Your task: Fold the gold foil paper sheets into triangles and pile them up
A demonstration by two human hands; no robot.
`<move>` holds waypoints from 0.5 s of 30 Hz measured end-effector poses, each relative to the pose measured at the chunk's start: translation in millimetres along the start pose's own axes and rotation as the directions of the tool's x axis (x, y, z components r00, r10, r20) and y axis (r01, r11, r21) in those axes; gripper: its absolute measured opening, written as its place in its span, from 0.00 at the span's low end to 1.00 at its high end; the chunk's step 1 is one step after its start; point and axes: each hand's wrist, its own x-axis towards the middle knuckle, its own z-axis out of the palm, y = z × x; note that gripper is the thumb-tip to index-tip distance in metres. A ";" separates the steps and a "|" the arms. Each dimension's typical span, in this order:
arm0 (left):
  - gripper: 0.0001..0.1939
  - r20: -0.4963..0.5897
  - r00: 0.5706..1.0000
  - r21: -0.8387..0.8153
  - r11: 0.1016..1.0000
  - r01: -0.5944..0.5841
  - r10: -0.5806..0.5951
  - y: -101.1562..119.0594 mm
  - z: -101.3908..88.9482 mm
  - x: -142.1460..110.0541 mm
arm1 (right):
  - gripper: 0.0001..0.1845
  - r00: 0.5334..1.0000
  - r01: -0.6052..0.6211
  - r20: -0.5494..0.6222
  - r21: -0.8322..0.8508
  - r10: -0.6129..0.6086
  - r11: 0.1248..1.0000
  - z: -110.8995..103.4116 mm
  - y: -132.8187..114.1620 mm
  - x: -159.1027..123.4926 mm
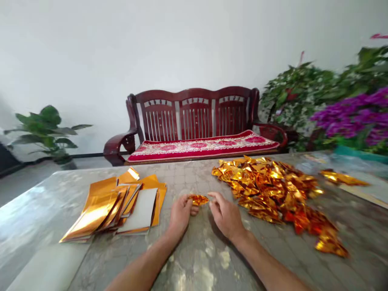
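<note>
A small piece of folded gold foil paper (199,199), pointed at its right end, is in my left hand (181,214), just above the middle of the table. The left fingers are closed round its left end. My right hand (226,216) is at the pointed end, with thumb and index finger a little apart on either side of the tip. Whether they touch the foil is hard to see. To the left lie loose stacks of flat gold foil sheets (103,202), some showing a pale back. On the right is a large heap of folded gold foil pieces (266,186).
The table (194,262) has a grey patterned top. A single folded foil piece (342,178) lies on the far right near clear plastic (315,161). Behind stands a dark wooden bench (194,117) with a red patterned cushion. Plants (50,129) and purple flowers (354,115) flank it.
</note>
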 end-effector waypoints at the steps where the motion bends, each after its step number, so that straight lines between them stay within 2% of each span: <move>1: 0.18 -0.007 1.000 0.004 1.000 0.001 -0.001 2.0 -1.1 -0.3 | 0.17 0.998 0.049 -0.047 -0.004 -0.049 0.999 -1.0 2.7 1.1; 4: 0.19 -0.012 1.000 0.021 1.000 0.002 -0.002 6.4 -3.1 -1.1 | 0.20 0.972 0.192 -0.136 -0.011 -0.192 0.981 -4.4 8.3 4.0; 8: 0.20 0.013 1.000 0.052 0.999 -0.003 0.003 5.2 -1.6 -0.6 | 0.17 0.924 0.358 -0.147 0.008 -0.353 0.934 -6.7 9.5 6.0; 12: 0.20 0.057 0.998 0.058 0.998 -0.007 0.004 1.2 0.8 0.5 | 0.15 0.910 0.401 -0.132 0.051 -0.392 0.915 -2.9 13.8 6.2; 15: 0.24 0.083 0.996 0.083 0.996 -0.029 0.022 3.4 -0.4 -2.5 | 0.14 0.908 0.400 -0.170 0.073 -0.383 0.914 -0.5 19.6 6.8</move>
